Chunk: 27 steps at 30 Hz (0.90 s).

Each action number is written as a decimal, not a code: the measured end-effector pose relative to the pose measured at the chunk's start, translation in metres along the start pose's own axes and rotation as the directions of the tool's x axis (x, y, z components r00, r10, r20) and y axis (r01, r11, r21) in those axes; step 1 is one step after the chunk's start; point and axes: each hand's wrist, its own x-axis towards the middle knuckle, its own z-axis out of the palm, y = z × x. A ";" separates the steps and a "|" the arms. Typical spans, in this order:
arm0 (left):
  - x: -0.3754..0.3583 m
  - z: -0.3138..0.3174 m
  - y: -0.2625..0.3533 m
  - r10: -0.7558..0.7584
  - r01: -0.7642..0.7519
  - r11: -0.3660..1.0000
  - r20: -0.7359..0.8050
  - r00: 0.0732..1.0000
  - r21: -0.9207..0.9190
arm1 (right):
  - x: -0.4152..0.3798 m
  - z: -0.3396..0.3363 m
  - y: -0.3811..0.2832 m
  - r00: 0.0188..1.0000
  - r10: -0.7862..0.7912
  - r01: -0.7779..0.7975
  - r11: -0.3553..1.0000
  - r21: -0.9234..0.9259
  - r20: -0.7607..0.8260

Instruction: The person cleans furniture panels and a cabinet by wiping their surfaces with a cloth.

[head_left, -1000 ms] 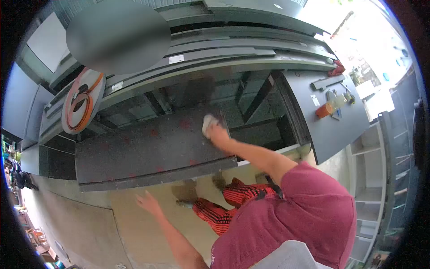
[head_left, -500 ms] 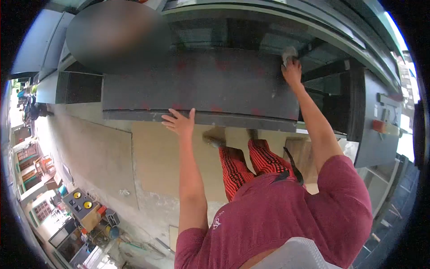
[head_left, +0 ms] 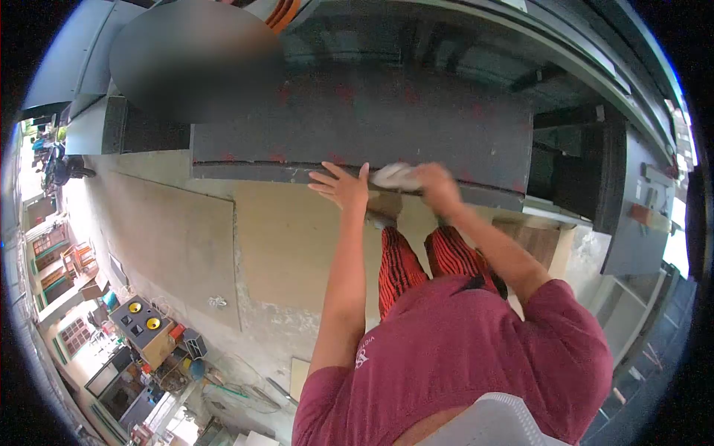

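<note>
A long dark grey panel [head_left: 357, 123] with faint reddish marks lies in front of me. On its near edge rests my left hand [head_left: 342, 186], open, with the fingers spread. My right hand [head_left: 440, 189], smeared by motion, is closed on a crumpled whitish cloth [head_left: 396, 177]. The cloth lies against the panel's near edge, just right of my left fingers. Part of it is hidden under the right hand.
At the right stands a grey cabinet side [head_left: 639, 201] with a small wooden block [head_left: 649, 217] on it. A speaker-like box [head_left: 145, 327] with yellow rings stands on the floor at lower left, among clutter. A blurred patch hides the upper left.
My right hand has come from the panel's far right corner to its near edge with the cloth, close to my left hand. The left hand stays on the near edge; the view has shifted slightly.
</note>
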 end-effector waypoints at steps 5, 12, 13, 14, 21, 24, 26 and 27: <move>-0.001 0.002 -0.002 0.032 -0.031 0.999 -0.015 0.999 0.029 | -0.057 -0.106 0.084 0.749 0.435 -0.615 0.737 -0.280 -0.500; -0.004 -0.006 -0.003 0.037 -0.037 0.999 -0.013 0.999 0.009 | -0.033 -0.009 0.039 0.762 0.462 -0.644 0.616 -0.453 -0.454; -0.005 -0.006 -0.007 0.033 -0.033 0.999 -0.016 0.999 0.014 | -0.017 0.011 0.010 0.804 0.457 -0.591 0.681 -0.432 -0.380; -0.004 -0.004 -0.012 0.057 -0.058 0.998 -0.021 0.998 -0.012 | -0.004 0.033 -0.015 0.851 0.393 -0.504 0.797 -0.333 -0.350; -0.038 -0.040 -0.012 0.606 -0.643 0.664 -0.229 0.762 -0.381 | 0.055 0.059 -0.093 0.766 0.635 -0.598 0.760 0.253 -0.099; -0.056 -0.010 0.004 0.722 -0.752 0.559 -0.241 0.648 -0.350 | 0.038 0.024 -0.099 0.668 0.723 -0.528 0.293 0.797 0.177; -0.052 0.002 0.006 0.730 -0.779 0.552 -0.280 0.623 -0.297 | 0.018 0.007 -0.087 0.703 0.702 -0.564 0.452 0.691 0.115; -0.045 0.004 0.004 0.775 -0.835 0.513 -0.311 0.549 -0.196 | 0.005 0.006 -0.067 0.716 0.685 -0.608 0.518 0.601 0.134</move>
